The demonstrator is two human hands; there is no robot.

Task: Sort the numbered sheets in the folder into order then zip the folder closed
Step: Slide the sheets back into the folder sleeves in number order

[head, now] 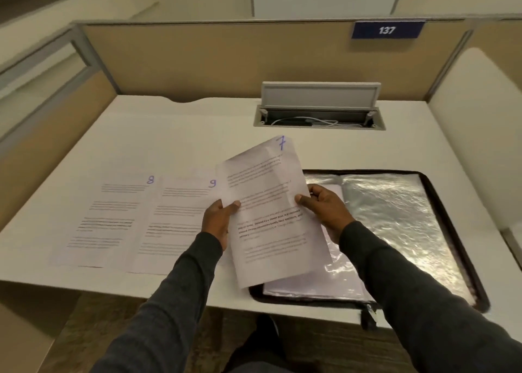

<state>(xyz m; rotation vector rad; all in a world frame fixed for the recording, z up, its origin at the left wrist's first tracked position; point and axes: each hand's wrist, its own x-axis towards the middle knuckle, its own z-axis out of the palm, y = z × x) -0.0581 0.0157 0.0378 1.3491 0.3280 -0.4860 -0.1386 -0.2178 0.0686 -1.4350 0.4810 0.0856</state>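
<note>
The white desk [197, 135] carries everything. The open folder [395, 217] lies on its right side with its glossy pockets up, and a stack of sheets [310, 285] rests in its near left part. Sheet 8 [107, 220] and sheet 9 [175, 220] lie flat, side by side, to the left of the folder.

I judge I am midway through the sorting. I hold sheet 7 [268, 203] lifted and tilted over the folder's left edge, hiding a corner of 9. My left hand [217, 220] pinches its left edge with the thumb on top, and my right hand [324, 208] pinches the right edge the same way.

Next, 7 wants a place ahead of 8, I think. With 9 nearest me, that means carrying it across both. The open cable hatch [319, 115] at the back is well apart. The zip pull [370, 314] hangs at the near edge, untouched.
</note>
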